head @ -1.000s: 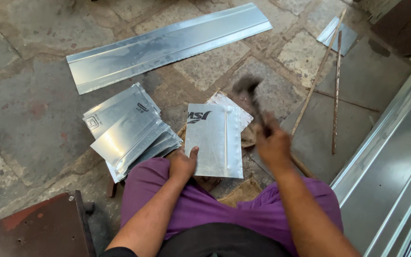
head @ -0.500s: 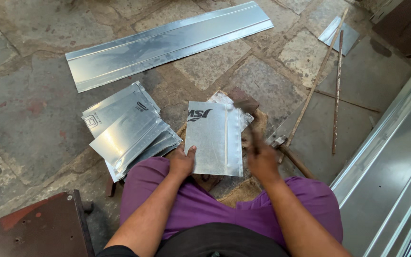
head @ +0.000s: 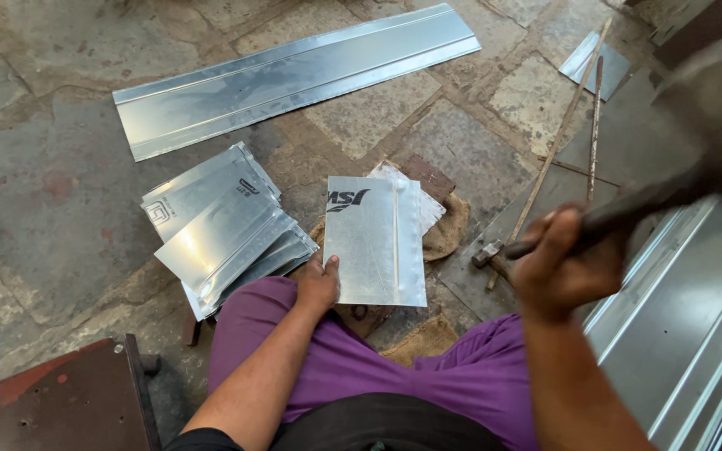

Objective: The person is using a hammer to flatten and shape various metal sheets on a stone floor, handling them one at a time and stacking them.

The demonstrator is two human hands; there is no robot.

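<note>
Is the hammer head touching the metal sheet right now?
No, the right hand holds the hammer raised, clear of the metal sheet that the left hand steadies.

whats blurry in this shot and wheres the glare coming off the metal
Head view: the raised hammer is smeared by motion blur, and the right hand gripping it is soft. The left hand and the sheet it pins are sharp. Soft glare lies on the long strip and the stacked sheets.
</note>
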